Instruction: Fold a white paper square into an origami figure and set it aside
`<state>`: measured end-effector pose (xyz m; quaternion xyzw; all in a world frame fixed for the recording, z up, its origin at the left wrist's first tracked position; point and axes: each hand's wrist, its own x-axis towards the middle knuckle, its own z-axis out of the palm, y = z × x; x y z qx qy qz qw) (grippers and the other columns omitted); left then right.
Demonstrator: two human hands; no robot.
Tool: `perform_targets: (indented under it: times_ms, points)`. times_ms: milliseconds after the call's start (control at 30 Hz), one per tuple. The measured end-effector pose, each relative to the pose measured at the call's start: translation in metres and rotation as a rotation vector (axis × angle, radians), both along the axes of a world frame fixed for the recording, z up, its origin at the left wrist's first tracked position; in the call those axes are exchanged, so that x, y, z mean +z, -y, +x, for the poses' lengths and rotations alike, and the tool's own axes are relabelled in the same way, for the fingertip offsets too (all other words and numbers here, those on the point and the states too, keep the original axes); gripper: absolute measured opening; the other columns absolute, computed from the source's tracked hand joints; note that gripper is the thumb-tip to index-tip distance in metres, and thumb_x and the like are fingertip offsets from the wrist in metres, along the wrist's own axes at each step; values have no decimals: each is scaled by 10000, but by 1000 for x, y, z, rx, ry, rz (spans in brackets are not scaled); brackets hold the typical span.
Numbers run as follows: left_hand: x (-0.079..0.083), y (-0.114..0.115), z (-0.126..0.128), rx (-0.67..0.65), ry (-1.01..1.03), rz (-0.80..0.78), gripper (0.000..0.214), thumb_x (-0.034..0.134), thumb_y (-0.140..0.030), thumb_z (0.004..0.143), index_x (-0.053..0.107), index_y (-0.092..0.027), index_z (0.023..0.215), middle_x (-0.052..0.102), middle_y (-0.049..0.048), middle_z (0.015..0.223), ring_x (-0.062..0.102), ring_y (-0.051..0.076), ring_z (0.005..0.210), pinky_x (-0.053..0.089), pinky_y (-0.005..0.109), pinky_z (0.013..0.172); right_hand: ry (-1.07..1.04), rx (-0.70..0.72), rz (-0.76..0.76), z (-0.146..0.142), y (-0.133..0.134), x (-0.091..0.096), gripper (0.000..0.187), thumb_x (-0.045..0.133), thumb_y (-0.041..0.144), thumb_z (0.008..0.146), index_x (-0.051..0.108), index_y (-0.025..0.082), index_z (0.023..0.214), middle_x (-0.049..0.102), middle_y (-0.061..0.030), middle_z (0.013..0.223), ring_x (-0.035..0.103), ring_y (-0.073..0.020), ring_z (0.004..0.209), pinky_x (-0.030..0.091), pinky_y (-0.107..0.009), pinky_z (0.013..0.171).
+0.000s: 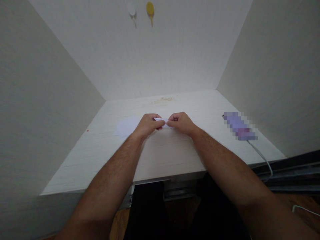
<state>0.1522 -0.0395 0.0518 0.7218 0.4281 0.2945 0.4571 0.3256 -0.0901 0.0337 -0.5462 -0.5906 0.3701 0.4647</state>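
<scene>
Pale walls (160,60) box in a white worktop (172,156). Left hand (150,125) and right hand (182,123) pinch opposite ends of a small folded paper (163,119), thumbs nearly meeting, over the worktop (whether it touches, I cannot tell). It looks light, thin and easily creased, probably best gripped gently by its edges. Left of the folded paper lies more pale paper (125,127); well to its right, a pixelated object (236,125) with a cable (261,155); beyond it, high up, a yellow hook (150,9) and a white hook (131,10).
</scene>
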Motion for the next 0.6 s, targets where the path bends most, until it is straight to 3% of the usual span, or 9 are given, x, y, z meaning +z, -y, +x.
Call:
perform_targets:
  times_ms: [600]
  points:
    - [-9, 0, 3, -14, 103, 8, 156, 719, -260, 623, 671, -122, 676, 626, 18, 554, 551, 113, 524, 372, 226, 515, 90, -35, 77, 1, -1, -2, 205, 663, 353, 673, 630, 154, 636, 550, 12, 557, 423, -93, 520, 313, -245, 503]
